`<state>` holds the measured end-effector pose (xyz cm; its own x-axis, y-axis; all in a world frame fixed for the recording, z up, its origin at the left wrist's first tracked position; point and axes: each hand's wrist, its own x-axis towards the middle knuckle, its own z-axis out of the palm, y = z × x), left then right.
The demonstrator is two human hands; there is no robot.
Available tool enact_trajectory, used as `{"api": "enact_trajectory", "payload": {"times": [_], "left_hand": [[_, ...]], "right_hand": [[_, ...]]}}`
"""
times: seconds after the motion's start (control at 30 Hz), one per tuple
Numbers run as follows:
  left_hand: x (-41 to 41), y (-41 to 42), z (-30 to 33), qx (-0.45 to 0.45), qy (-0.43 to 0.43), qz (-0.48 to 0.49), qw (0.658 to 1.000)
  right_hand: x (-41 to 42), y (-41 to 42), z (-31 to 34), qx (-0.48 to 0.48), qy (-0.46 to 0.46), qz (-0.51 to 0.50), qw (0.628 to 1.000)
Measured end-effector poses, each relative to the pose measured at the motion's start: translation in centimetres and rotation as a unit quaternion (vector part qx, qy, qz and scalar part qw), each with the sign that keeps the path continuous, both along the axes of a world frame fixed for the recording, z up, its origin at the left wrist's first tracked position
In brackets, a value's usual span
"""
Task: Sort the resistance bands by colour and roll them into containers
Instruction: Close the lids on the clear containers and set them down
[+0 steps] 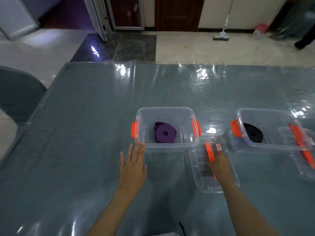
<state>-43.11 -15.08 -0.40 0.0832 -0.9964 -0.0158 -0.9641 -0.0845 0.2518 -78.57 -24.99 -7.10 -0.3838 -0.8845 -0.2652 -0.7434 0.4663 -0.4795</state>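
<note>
Both bands look sorted and rolled. Purple band lies coiled on the floor of the middle tub; black band lies coiled in the right tub. I see no loose bands on the table. I judge the step in hand to be lidding the middle tub.

My left hand is flat, fingers straight and spread, fingertips touching the tub's near left corner; it holds nothing. My right hand is on the clear lid lying just right of the tub, by its orange handle. It sits partly behind the clear plastic, so I cannot tell whether the fingers are curled round the lid or only resting on it.

To do it well:
- keep the left fingers braced on the corner so the tub does not slide on the glossy table cover
- lift the lid level, square it over the rim, then lower
- both orange clips are swung out; press them only after the lid seats

A second lid leans on the right tub, its near end down on the table.

Writing: a small white sticker on the lid carries dark marks, too blurred to read. No brand visible.
</note>
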Motion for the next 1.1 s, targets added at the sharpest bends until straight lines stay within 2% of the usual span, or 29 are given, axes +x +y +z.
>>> {"api": "enact_trajectory", "payload": {"times": [0.33, 0.47, 0.63, 0.7, 0.8, 0.97, 1.1], "left_hand": [[0.1, -0.3, -0.7, 0.020, 0.029, 0.007, 0.999], [-0.1, -0.2, 0.1, 0.013, 0.040, 0.006, 0.999], [1.6, -0.5, -0.3, 0.007, 0.085, -0.034, 0.996], [2.4, -0.7, -0.4, -0.015, 0.115, -0.047, 0.992], [3.1, -1.6, -0.2, -0.063, 0.163, -0.036, 0.984], [3.0, -4.8, 2.6, -0.091, 0.334, -0.008, 0.938], [2.9, -9.3, 1.9, -0.034, 0.345, 0.026, 0.938]], "right_hand": [[-0.9, 9.5, 5.5, -0.034, -0.110, -0.090, 0.989], [0.2, 10.0, 8.6, -0.072, -0.132, -0.062, 0.987], [3.3, 5.6, 12.2, -0.111, -0.132, 0.030, 0.985], [4.8, 3.0, 13.0, -0.105, -0.104, 0.080, 0.986], [7.6, -0.7, 13.8, -0.107, -0.014, 0.162, 0.981], [12.4, -6.0, 13.6, -0.108, 0.090, 0.305, 0.942], [16.0, -8.5, 12.4, -0.110, 0.098, 0.378, 0.914]]}}
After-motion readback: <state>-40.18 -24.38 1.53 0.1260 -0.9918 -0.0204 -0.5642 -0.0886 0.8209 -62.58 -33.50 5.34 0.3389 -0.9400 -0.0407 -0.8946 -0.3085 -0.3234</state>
